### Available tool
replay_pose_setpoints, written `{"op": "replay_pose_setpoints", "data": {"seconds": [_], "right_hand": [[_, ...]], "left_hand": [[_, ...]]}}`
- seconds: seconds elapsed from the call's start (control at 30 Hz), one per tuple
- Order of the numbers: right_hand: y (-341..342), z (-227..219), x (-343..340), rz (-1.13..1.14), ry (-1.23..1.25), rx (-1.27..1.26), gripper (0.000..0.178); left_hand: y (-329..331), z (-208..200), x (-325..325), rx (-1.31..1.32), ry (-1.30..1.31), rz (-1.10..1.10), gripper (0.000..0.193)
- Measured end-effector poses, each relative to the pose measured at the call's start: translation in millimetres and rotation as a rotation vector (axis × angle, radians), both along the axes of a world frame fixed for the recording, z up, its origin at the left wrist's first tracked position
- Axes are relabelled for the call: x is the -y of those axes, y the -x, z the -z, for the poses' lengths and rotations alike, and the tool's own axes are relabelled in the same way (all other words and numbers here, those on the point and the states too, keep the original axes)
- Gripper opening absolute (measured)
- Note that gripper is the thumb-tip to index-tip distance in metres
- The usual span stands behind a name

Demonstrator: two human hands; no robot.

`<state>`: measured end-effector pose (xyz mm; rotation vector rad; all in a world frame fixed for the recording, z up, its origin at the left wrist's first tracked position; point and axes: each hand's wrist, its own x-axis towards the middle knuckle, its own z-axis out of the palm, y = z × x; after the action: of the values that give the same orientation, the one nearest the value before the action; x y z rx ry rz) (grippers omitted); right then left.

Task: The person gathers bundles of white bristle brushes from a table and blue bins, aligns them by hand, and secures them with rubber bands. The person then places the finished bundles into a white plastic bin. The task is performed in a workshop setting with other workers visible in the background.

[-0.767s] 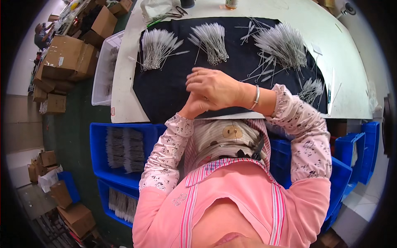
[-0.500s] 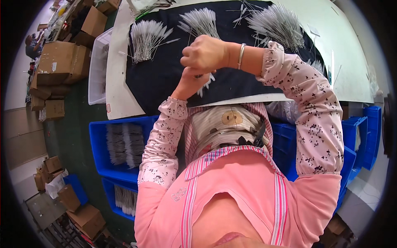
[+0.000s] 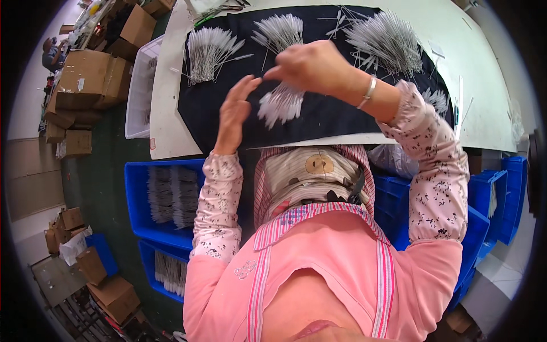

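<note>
Preferably, keep the bunched brushes (image 3: pixel 282 105) straight (they probably bend easily): they show under the right hand (image 3: pixel 314 64), over dark cloth (image 3: pixel 336 117). Its curled fingers' hold I cannot tell; the left hand (image 3: pixel 232 117), fingers loosely extended, looks empty.

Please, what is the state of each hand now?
Left hand: open, nothing seen held.
Right hand: curled, blurred; cannot tell if gripping the brushes below.

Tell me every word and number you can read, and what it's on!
I can't read any.
White label on a cardboard box: too small to read.
Little reddish tag on the white table's near left corner: too small to read.
Stitched shape on the pink top: no clear letters.
</note>
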<state>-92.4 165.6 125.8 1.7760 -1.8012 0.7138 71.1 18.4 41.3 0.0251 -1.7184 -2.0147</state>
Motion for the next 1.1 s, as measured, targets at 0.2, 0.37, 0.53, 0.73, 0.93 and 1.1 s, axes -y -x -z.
{"op": "replay_pose_setpoints", "data": {"seconds": [0.2, 0.37, 0.53, 0.73, 0.93, 1.1], "right_hand": [[17, 38, -39, 0.291, 0.348, 1.671, 0.038], [-65, 94, -22, 0.04, 0.501, 2.562, 0.035], [-120, 104, -11, 0.049, 0.684, 2.476, 0.028], [-124, 117, -28, 0.182, 0.49, 1.979, 0.02], [-79, 68, -47, 0.093, 0.306, 1.48, 0.022], [-77, 35, -42, -0.175, 0.183, 1.873, 0.024]], "left_hand": [[-23, 9, -4, 0.317, -0.325, -0.485, 0.037], [-11, 1, -84, 0.351, -0.065, -0.048, 0.056], [-5, 20, -103, 0.402, 0.377, -0.213, 0.048], [-8, -1, -101, 0.409, -0.21, -0.068, 0.035], [-25, -16, -75, 0.394, -0.506, 0.3, 0.02], [-31, -23, -77, 0.434, -0.461, 0.385, 0.018]]}}
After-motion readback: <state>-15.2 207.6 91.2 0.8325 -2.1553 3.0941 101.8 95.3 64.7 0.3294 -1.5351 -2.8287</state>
